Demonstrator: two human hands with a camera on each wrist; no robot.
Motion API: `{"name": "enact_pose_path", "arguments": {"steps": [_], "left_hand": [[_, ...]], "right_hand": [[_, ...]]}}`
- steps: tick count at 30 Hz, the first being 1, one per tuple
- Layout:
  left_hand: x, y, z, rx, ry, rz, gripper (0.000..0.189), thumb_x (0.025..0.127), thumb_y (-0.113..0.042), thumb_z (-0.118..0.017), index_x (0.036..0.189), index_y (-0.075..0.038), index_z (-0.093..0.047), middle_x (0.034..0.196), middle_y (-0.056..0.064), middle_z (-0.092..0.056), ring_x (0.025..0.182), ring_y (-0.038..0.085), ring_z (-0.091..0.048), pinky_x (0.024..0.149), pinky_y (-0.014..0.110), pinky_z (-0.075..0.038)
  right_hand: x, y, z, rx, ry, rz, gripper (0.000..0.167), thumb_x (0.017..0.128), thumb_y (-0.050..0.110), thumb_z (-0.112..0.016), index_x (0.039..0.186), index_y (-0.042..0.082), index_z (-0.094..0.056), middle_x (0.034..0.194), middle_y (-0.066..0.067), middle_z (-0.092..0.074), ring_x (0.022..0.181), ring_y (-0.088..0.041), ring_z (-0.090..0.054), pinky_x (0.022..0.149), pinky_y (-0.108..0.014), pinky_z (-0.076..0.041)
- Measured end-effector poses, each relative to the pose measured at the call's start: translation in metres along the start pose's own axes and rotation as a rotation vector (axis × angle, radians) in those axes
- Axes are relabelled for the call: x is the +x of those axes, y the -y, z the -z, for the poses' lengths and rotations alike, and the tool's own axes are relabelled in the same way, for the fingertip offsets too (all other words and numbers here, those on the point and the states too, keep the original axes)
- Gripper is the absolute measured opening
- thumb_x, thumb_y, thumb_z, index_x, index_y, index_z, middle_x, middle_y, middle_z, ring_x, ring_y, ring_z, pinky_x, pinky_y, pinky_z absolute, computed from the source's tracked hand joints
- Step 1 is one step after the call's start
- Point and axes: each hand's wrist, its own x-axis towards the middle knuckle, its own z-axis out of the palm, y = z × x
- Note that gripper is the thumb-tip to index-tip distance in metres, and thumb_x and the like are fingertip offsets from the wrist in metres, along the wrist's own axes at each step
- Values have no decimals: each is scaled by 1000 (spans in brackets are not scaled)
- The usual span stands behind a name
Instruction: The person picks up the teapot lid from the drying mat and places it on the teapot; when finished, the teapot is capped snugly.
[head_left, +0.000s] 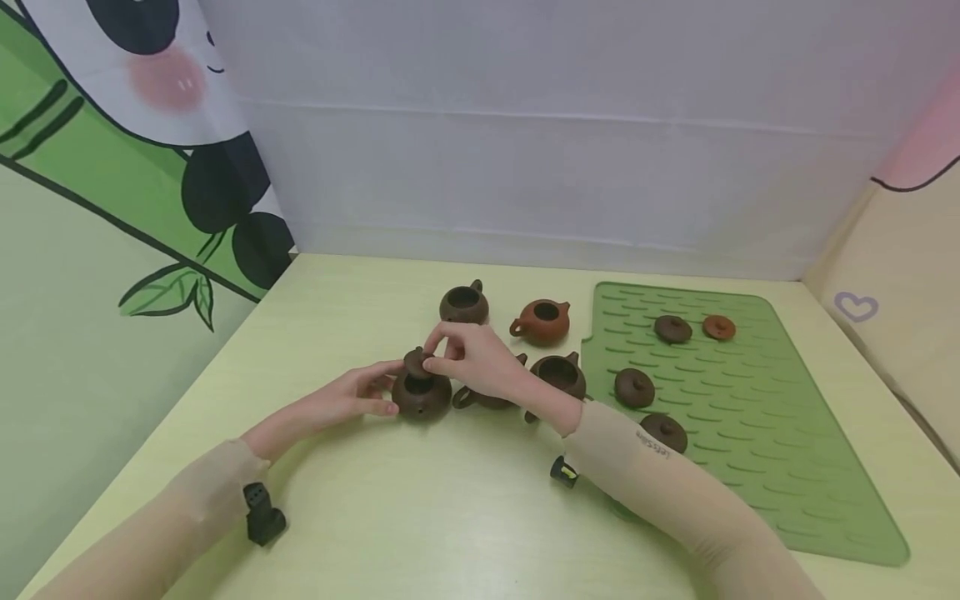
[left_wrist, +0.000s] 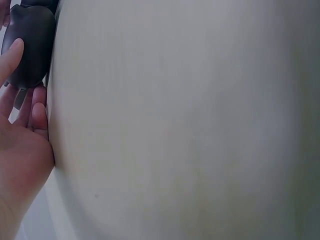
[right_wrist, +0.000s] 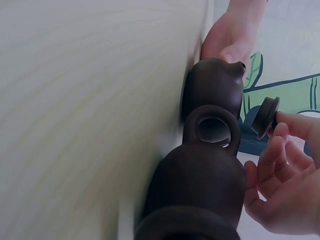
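Well to the left of the green mat [head_left: 787,479], a dark brown clay teapot [head_left: 431,405] stands on the table, and the left hand [head_left: 352,397] grips its side: thumb on one flank, fingers curled round the other, probably to stop the small body sliding or turning. The right hand [head_left: 482,360] has thumb and fingertips clamped on a dark brown lid [head_left: 415,364], also well left of the mat. The lid hangs over that pot's open mouth, apart from it; the right wrist view shows the gap. A pinch from above suits so small a piece, I'd judge, since it leaves the underside free.

Nearer the mat's left edge are a second dark teapot [head_left: 558,375] and, a little farther out, a third dark pot [head_left: 491,400], largely hidden under the right hand. Left of the mat's far part stand a reddish-brown teapot [head_left: 547,325] and another dark brown pot [head_left: 464,308]. The mouths I can see are uncovered.

On the mat lie three dark lids [head_left: 634,388] and one reddish-brown lid [head_left: 719,327] (its colour close to the reddish pot's), spaced apart, knobs up, which presumably makes each easy to pick out and lift.
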Motion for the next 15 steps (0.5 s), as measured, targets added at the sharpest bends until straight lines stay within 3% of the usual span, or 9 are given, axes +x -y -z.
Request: {"name": "enact_pose_path", "arguments": {"steps": [6, 15], "left_hand": [[0, 0, 0, 10, -4, 27, 70, 93, -25, -69, 153, -14, -36, 135, 14, -53, 117, 28, -49, 94, 33, -45], [-1, 0, 0, 14, 9, -1, 70, 94, -24, -67, 155, -18, -33, 149, 13, -47, 123, 30, -52, 97, 39, -42]], "right_hand": [[3, 0, -5, -44, 31, -12, 10, 91, 25, -72, 99, 21, -69, 64, 3, -57, 58, -8, -51, 56, -19, -39], [4, -1, -9, -120, 48, -33, 8, 89, 27, -74, 96, 23, -70, 63, 4, -55, 56, -7, -49, 53, -19, -38]]}}
